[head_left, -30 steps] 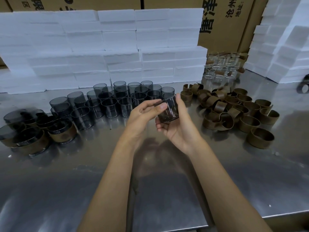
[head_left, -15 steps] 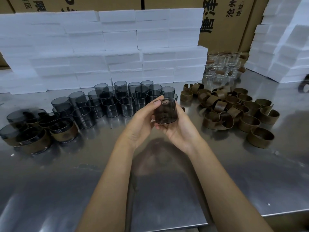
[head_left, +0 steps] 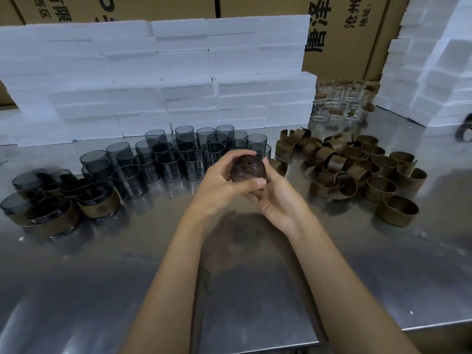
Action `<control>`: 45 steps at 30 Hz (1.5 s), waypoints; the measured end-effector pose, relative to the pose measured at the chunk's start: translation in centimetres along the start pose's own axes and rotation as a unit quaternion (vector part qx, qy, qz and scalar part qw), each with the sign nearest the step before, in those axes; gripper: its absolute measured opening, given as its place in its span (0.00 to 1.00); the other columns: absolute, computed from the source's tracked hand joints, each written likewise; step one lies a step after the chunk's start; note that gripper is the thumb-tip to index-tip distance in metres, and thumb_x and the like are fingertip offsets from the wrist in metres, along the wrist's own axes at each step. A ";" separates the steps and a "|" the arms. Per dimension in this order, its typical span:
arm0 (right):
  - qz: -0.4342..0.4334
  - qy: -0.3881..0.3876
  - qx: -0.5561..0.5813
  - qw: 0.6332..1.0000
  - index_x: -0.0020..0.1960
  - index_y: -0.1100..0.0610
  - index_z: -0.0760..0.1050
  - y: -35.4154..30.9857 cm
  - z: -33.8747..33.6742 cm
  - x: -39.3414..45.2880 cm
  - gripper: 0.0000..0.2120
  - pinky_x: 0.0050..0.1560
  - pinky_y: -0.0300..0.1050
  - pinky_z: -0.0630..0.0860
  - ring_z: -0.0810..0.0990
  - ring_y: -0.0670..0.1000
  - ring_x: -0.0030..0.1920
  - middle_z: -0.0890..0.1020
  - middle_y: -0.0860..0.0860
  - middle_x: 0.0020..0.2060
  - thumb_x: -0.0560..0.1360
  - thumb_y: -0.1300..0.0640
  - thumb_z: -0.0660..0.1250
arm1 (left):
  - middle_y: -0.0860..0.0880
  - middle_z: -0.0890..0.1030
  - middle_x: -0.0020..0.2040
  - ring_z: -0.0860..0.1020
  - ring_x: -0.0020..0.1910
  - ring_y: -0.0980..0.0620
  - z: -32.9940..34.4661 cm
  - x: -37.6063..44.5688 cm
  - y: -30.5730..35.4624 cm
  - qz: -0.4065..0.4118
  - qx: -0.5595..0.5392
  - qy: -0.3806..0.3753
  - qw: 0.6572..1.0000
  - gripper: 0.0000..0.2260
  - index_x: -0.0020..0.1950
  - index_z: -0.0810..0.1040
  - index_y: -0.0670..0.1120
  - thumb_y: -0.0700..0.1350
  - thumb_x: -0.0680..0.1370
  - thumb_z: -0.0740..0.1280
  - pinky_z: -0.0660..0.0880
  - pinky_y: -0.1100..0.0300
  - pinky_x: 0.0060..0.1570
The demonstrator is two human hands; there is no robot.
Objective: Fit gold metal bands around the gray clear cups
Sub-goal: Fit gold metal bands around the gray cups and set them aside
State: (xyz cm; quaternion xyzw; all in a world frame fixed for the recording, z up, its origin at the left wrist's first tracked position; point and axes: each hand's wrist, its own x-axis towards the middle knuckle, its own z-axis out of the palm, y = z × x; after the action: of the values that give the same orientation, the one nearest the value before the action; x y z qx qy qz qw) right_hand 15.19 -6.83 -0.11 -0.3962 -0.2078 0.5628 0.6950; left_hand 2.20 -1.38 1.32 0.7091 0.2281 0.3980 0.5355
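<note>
The steel table (head_left: 357, 264) carries most of the job undone: a broad cluster of bare gray cups (head_left: 178, 159) stands far centre-left, and a heap of loose gold bands (head_left: 357, 172) lies to the right. Only a small group of banded cups (head_left: 63, 208) sits at the left edge, so the work looks early. Above the table's middle, the left hand (head_left: 219, 185) and right hand (head_left: 278, 198) both grip one cup (head_left: 248, 169), tipped toward the camera, its band seemingly being seated.
</note>
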 end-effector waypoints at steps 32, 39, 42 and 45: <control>-0.085 0.008 -0.094 0.992 0.57 0.60 0.81 0.4 0.1 0.0 0.28 0.40 0.44 0.84 0.88 0.52 0.43 0.88 0.55 0.46 0.73 0.36 0.68 | 0.53 0.82 0.62 0.81 0.59 0.57 0.8 0.8 0.0 -0.041 -0.054 0.146 0.987 0.26 0.68 0.79 0.53 0.48 0.71 0.80 0.77 0.67 0.54; -0.281 0.061 -0.372 0.883 0.61 0.43 0.72 2.2 0.5 0.1 0.26 0.44 0.38 0.74 0.76 0.40 0.38 0.79 0.45 0.40 0.68 0.33 0.73 | 0.42 0.84 0.54 0.79 0.55 0.41 0.2 1.5 -1.5 -0.135 -0.319 0.117 0.931 0.15 0.60 0.81 0.44 0.52 0.85 0.60 0.75 0.46 0.56; -0.296 0.038 -0.389 0.872 0.64 0.42 0.73 2.2 0.5 -0.2 0.29 0.58 0.49 0.80 0.83 0.42 0.53 0.84 0.42 0.50 0.68 0.32 0.73 | 0.41 0.85 0.56 0.84 0.54 0.42 0.4 1.1 -1.5 -0.167 -0.334 0.072 0.925 0.19 0.55 0.86 0.44 0.55 0.84 0.60 0.82 0.47 0.54; -0.328 0.062 -0.413 0.847 0.60 0.42 0.75 2.0 0.6 -0.4 0.23 0.58 0.51 0.80 0.84 0.42 0.52 0.85 0.38 0.47 0.70 0.33 0.73 | 0.42 0.86 0.55 0.86 0.51 0.43 0.6 1.1 -1.4 -0.181 -0.319 0.049 0.929 0.19 0.57 0.85 0.46 0.57 0.85 0.59 0.84 0.51 0.47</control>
State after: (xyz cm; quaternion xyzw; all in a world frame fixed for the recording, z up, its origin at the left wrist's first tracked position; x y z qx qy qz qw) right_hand 13.43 -6.89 -1.30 -0.5897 -0.4954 0.1384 0.6226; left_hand 3.49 -0.48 0.24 0.4272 0.2392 0.3803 0.7846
